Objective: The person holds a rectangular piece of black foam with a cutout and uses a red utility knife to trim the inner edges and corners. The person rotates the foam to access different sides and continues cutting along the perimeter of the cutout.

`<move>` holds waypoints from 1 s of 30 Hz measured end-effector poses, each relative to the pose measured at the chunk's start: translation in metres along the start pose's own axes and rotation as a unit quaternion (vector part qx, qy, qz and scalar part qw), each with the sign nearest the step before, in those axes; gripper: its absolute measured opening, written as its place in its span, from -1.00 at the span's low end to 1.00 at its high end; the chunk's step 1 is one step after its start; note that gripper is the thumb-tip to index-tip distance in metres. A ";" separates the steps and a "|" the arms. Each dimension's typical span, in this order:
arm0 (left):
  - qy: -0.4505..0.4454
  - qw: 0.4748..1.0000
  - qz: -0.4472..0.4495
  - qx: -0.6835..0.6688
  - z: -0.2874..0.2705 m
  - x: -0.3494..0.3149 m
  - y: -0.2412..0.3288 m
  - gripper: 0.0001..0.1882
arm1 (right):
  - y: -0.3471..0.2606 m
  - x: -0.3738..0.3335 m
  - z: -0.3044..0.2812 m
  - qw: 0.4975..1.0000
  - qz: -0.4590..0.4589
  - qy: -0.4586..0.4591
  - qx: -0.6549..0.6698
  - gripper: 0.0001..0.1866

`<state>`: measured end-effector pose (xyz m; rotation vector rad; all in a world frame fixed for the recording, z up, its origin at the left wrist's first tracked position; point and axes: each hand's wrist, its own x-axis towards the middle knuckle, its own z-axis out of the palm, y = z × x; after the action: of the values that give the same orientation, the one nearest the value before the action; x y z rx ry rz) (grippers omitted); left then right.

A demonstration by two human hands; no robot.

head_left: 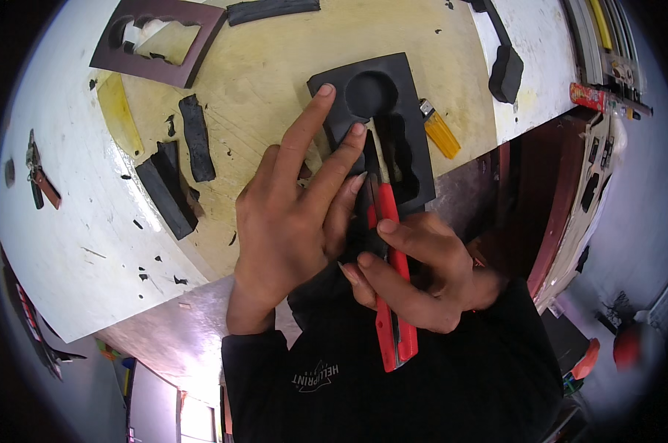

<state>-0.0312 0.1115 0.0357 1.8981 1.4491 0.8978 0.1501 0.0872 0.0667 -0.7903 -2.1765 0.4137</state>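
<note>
A black foam block [415, 148] with a round recess and a wavy-edged cutout lies near the table's front edge. My left hand [290, 188] rests on its left side, fingers stretched and spread, fingertips on the foam beside the cutout. In my right hand [430, 273] is a red utility cutter [388, 203], gripped between thumb and fingers. Its blade end points away from me, into the left part of the cutout and close to my left fingertips. Whether the blade touches the foam cannot be made out.
A yellow lighter [441, 133] lies right of the block. Black foam offcuts [166, 192] and a dark frame-shaped foam piece [201, 63] are at the left. Pliers [42, 173] lie farther left, a long-handled black piece [506, 74] at the back right.
</note>
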 end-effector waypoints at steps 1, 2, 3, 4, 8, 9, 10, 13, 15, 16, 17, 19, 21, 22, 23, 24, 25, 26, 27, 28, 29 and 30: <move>-0.003 1.000 -0.005 0.002 0.000 0.000 0.000 -0.53 | -0.002 0.000 -0.004 1.000 0.011 0.013 0.003 -0.70; -0.005 1.000 -0.010 0.003 0.000 -0.001 0.001 -0.53 | -0.007 0.000 -0.011 0.999 0.023 0.026 0.006 -0.67; -0.008 1.000 -0.015 0.004 0.000 -0.001 0.002 -0.54 | -0.010 -0.001 -0.019 0.999 0.034 0.039 0.008 -0.63; -0.008 1.000 -0.018 0.010 0.000 -0.001 0.004 -0.54 | -0.011 -0.002 -0.026 0.995 0.046 0.087 0.027 -0.60; -0.001 0.999 -0.033 0.012 -0.001 -0.002 0.009 -0.56 | -0.003 -0.010 -0.060 0.968 0.091 0.211 0.104 -0.57; 0.003 0.999 -0.037 0.008 -0.001 -0.002 0.009 -0.56 | 0.002 -0.010 -0.061 0.959 0.094 0.240 0.117 -0.60; 0.009 0.999 -0.042 0.008 -0.001 -0.003 0.010 -0.57 | 0.007 -0.007 -0.061 0.949 0.095 0.269 0.131 -0.61; 0.008 0.999 -0.053 0.009 0.001 0.001 0.018 -0.58 | 0.021 -0.014 -0.079 0.928 0.267 0.211 0.153 -0.71; 0.010 0.998 -0.065 0.015 0.003 0.001 0.022 -0.59 | 0.017 -0.008 -0.074 0.845 0.471 0.163 0.194 -0.76; 0.012 0.998 -0.064 0.020 0.003 0.001 0.023 -0.59 | 0.022 -0.013 -0.070 0.839 0.485 0.135 0.206 -0.77; 0.014 0.998 -0.063 0.024 0.002 0.001 0.024 -0.59 | 0.032 -0.022 -0.061 0.832 0.499 0.107 0.217 -0.78; 0.016 0.997 -0.066 0.033 0.004 0.001 0.026 -0.59 | 0.042 -0.030 -0.050 0.815 0.519 0.076 0.245 -0.79; 0.014 0.997 -0.073 0.034 0.005 0.002 0.029 -0.59 | 0.043 -0.029 -0.041 0.797 0.536 0.071 0.270 -0.76; 0.012 0.996 -0.076 0.038 0.005 0.002 0.029 -0.59 | 0.043 -0.029 -0.036 0.812 0.519 0.070 0.257 -0.75; 0.009 0.996 -0.079 0.042 0.005 0.003 0.030 -0.59 | 0.043 -0.028 -0.033 0.827 0.503 0.070 0.243 -0.74; 0.006 0.996 -0.082 0.045 0.005 0.003 0.031 -0.58 | 0.044 -0.027 -0.030 0.840 0.487 0.071 0.228 -0.73; 0.007 0.995 -0.087 0.040 0.005 0.002 0.031 -0.58 | 0.045 -0.031 -0.025 0.847 0.482 0.061 0.214 -0.66; 0.007 0.995 -0.093 0.035 0.005 0.002 0.031 -0.58 | 0.046 -0.030 -0.023 0.877 0.443 0.058 0.180 -0.66; 0.007 0.995 -0.098 0.030 0.005 0.002 0.032 -0.58 | 0.047 -0.029 -0.022 0.903 0.402 0.055 0.144 -0.65; 0.004 0.994 -0.099 0.034 0.005 0.002 0.032 -0.58 | 0.048 -0.029 -0.021 0.925 0.360 0.051 0.107 -0.64; 0.002 0.994 -0.101 0.038 0.005 0.003 0.033 -0.57 | 0.050 -0.031 -0.017 0.931 0.346 0.069 0.097 -0.64; -0.001 0.994 -0.102 0.042 0.004 0.003 0.033 -0.57 | 0.051 -0.031 -0.017 0.932 0.343 0.071 0.099 -0.64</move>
<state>-0.0081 0.1062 0.0593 1.7684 1.6677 0.7495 0.1994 0.1060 0.0339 -1.4082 -1.6382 0.8758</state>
